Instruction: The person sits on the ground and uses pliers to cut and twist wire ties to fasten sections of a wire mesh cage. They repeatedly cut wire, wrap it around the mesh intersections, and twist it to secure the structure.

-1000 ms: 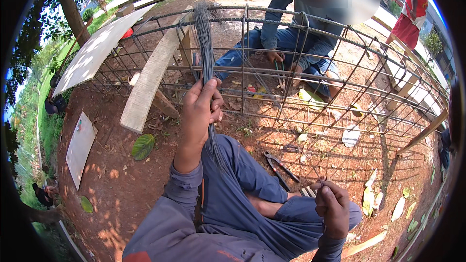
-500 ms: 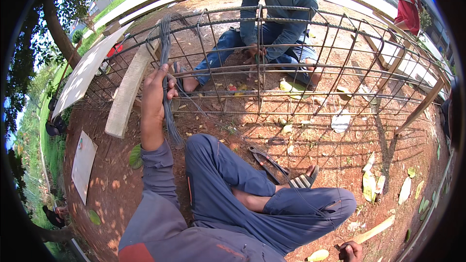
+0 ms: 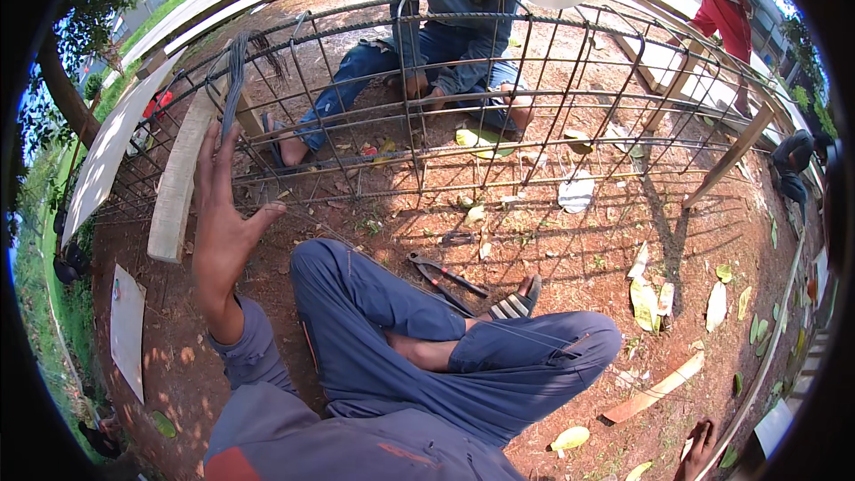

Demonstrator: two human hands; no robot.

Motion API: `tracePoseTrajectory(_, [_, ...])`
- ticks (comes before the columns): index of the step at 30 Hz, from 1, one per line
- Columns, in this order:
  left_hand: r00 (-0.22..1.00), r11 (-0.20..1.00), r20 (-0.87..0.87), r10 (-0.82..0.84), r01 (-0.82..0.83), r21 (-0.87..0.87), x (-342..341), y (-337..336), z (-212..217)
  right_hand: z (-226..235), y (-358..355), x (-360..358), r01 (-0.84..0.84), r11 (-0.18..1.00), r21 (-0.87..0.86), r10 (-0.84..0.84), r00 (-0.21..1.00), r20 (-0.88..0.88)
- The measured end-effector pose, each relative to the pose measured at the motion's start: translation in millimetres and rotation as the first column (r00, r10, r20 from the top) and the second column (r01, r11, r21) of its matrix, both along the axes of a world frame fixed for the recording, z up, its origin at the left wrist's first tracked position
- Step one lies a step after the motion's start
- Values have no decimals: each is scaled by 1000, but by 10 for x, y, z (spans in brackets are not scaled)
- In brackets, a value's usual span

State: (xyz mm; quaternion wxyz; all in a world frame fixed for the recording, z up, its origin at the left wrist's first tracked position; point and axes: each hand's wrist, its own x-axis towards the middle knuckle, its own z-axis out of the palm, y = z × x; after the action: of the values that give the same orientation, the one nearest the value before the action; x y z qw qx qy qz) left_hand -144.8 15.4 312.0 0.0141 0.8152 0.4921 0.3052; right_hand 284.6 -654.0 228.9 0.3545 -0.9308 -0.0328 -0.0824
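My left hand (image 3: 224,218) is raised at the left with fingers and thumb apart, holding nothing. Just above its fingertips, a bundle of thin grey tie wire (image 3: 236,85) hangs over the rebar cage (image 3: 405,98). At the lower right edge, my right hand (image 3: 699,452) is partly cut off, its visible fingers apart and empty. A flat strip of wood (image 3: 655,389) lies on the soil a little away from it. Black-handled pincers (image 3: 445,283) rest on the ground in front of my crossed legs, and loose thin wire (image 3: 539,340) lies across my trousers.
A thick wooden plank (image 3: 178,183) leans against the cage at the left. Beyond the cage a co-worker (image 3: 454,44) sits with hands at the bars. A wooden post (image 3: 730,156) props the right end. Another person in red (image 3: 720,13) stands far right.
My left hand has let go of the wire bundle and opened. My right hand has released the wood strip and moved right. The view has shifted, so the scene sits further left.
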Motion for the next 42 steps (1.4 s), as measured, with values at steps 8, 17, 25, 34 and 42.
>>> tracePoseTrajectory(8, [939,946,-193,-284,308,105,405,-293,230,753,-1405,-355,432,900,63,-433,865,252])
tracePoseTrajectory(17, [461,381,620,-635,885,-268,1019,-499,-385,107,223,-1365,329,401,855,-372,911,-176])
tracePoseTrajectory(25, [566,-114,615,-549,678,-726,1786,-1783,-884,-798,2139,-1661,227,-380,897,204,966,-158])
tracePoseTrajectory(34, [651,-279,717,-250,660,-697,1843,-1998,-1331,-775,2984,-1476,310,-193,931,344,910,-232])
tracePoseTrajectory(42, [374,-246,806,459,925,-290,2081,-1978,-1550,-1051,3380,-1671,197,-37,980,353,920,-171])
